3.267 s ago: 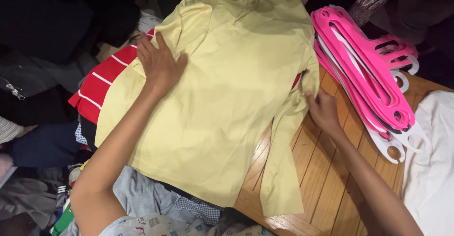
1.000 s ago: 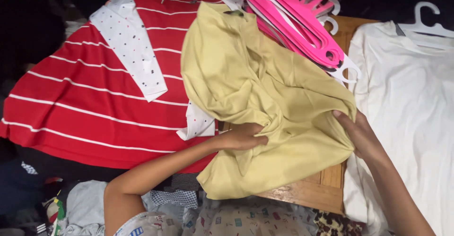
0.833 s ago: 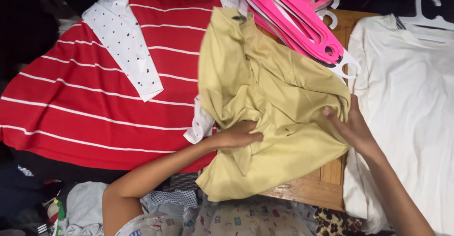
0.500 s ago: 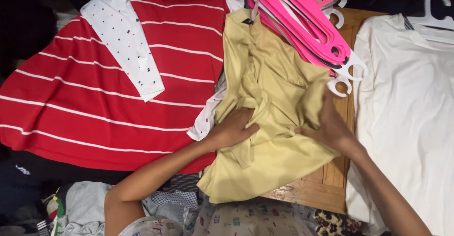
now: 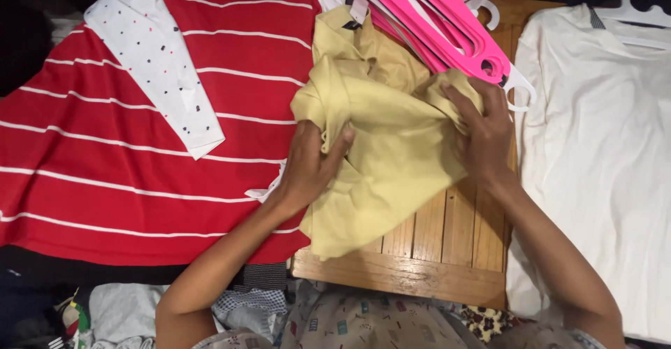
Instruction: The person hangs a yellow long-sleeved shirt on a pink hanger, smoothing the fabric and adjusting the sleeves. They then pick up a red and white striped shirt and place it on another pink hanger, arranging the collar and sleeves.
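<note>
Seen from the head camera, a pale yellow shirt (image 5: pixel 391 146) is bunched into loose folds at the middle of a slatted wooden desk (image 5: pixel 433 251), its collar end lying toward the far edge and its lower hem draped over the bare slats. The left hand (image 5: pixel 311 164) is pressed into the shirt's left side, its grip clenched on a gathered fold of yellow cloth, thumb and fingers sunk into the fabric. The right hand (image 5: pixel 486 132) is laid over the shirt's right edge, fingers spread and curled around the bunched cloth, which is grasped there as well. Both forearms are extended from the lower edge of the picture.

To the left of the yellow shirt, and partly under it, a red shirt with thin white stripes (image 5: pixel 140 174) is spread flat, a white dotted sleeve (image 5: pixel 161 76) being folded across it. Just beyond the right hand, a stack of pink plastic hangers (image 5: pixel 433 20) is seen lying slantwise, touching the yellow shirt's upper edge. To the right, a white shirt on a white hanger (image 5: pixel 601 146) is laid over the desk's side. Along the near edge, a jumble of patterned and checked garments (image 5: pixel 335 314) is visible.
</note>
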